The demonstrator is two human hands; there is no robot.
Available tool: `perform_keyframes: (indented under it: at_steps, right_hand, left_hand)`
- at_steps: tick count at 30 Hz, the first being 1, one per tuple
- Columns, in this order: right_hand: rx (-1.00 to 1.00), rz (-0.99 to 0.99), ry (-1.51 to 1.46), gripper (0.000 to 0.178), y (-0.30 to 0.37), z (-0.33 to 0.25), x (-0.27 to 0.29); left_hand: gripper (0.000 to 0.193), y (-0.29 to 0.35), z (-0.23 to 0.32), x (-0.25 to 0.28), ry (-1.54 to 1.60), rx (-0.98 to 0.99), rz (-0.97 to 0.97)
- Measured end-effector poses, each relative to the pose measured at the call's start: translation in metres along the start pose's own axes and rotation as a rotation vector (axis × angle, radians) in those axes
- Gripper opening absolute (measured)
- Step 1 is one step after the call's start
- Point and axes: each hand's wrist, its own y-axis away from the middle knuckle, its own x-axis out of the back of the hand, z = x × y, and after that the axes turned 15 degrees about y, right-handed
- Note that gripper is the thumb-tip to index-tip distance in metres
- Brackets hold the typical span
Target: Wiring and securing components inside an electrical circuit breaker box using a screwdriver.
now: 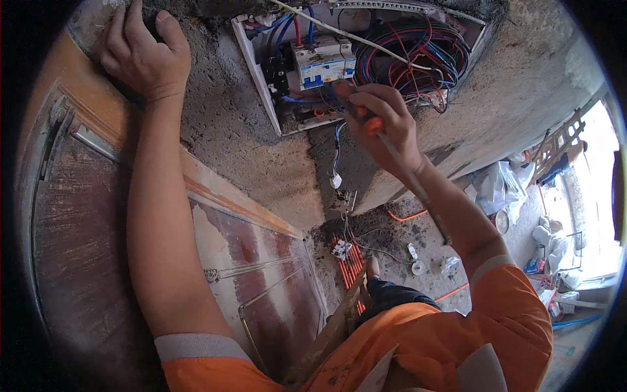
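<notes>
My left hand [147, 55] rests against the rough wall above the door frame, its fingers spread and holding nothing. In my right hand [388, 127] is a screwdriver [408, 171] with an orange-and-dark handle. Its long shaft slants down past my forearm, away from the wall. That hand is just below an open electrical box [258, 78] set in the wall. Inside the box sits a white circuit breaker [325, 67] with blue switches, with red and blue wires entering its top. To its right lies a coil of red, blue and black wires [411, 62]. A pale cable [356, 36] crosses in front.
At left stands a worn brown door [81, 228] in a wooden frame. Wires with a white end [336, 180] hang below the box. Orange conduits [349, 264] run along the littered floor beside my foot. Plastic bags [503, 189] and rubble lie at right near a bright opening.
</notes>
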Motion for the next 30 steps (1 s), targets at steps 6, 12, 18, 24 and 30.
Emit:
perform_keyframes:
  at_steps: [6, 12, 18, 24, 30]
  right_hand:
    - [0.25, -0.074, 0.139, 0.05, -0.017, 0.027, -0.024]
    - [0.26, -0.151, 0.117, 0.052, -0.007, 0.019, -0.018]
    - [0.351, -0.128, 0.103, 0.054, -0.009, 0.016, -0.015]
    - [0.278, -0.173, 0.122, 0.051, -0.015, 0.024, -0.015]
    - [-0.187, -0.49, -0.038, 0.029, 0.039, -0.01, 0.018]
  left_hand:
    - [0.036, -0.001, 0.006, -0.002, 0.021, 0.004, 0.013]
    - [0.036, -0.002, 0.003, 0.002, 0.01, -0.006, -0.016]
    - [0.037, -0.002, 0.004, -0.001, 0.02, -0.011, 0.003]
    - [0.037, -0.002, 0.007, -0.002, 0.017, 0.017, -0.012]
    - [0.036, -0.003, 0.005, 0.0, 0.038, -0.01, 0.008]
